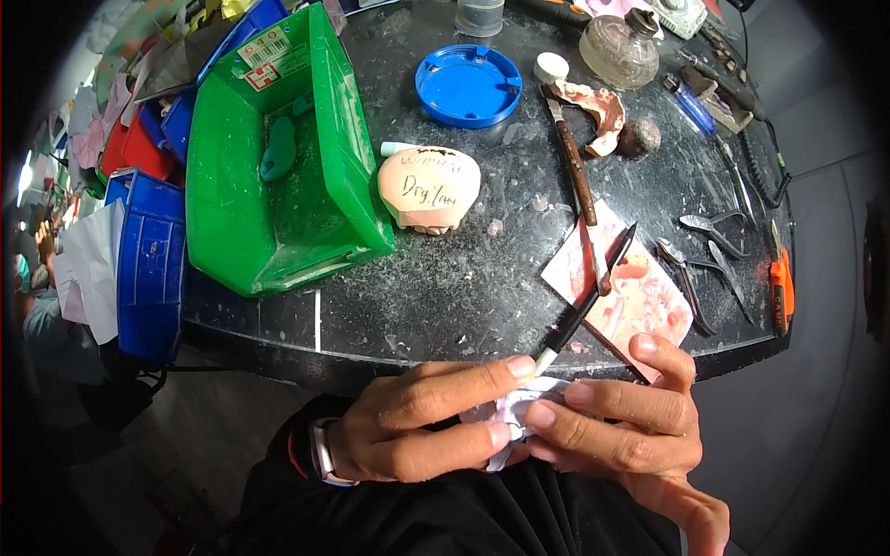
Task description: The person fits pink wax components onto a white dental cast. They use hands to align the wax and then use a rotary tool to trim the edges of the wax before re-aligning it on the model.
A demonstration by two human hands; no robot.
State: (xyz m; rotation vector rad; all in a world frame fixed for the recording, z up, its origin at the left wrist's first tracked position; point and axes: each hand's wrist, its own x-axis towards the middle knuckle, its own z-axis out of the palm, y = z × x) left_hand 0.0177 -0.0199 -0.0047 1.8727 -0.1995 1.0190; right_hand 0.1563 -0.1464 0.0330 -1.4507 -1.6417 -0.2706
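Low in front of me, at the bench edge, both hands hold a small white dental cast (528,394) with a faint lavender tint; fingers cover most of it. My left hand (431,412) grips its left side between thumb and fingers. On the other side, my right hand (630,431) presses with thumb and fingertips, its index finger raised. Just beyond the fingers, a black pen (573,318) lies slanted over a pink-smeared square slab (663,315). A wax knife (577,171) with a brown handle rests with its lower end on that slab.
A green bin (352,176) holds a teal piece; blue bins (148,278) stand left. Beside it sits a peach plaster model (428,190). Farther back are a blue lid (468,85), a glass burner (619,51) and a pink arch piece (598,107). Pliers (686,283) and an orange cutter (781,287) lie right.
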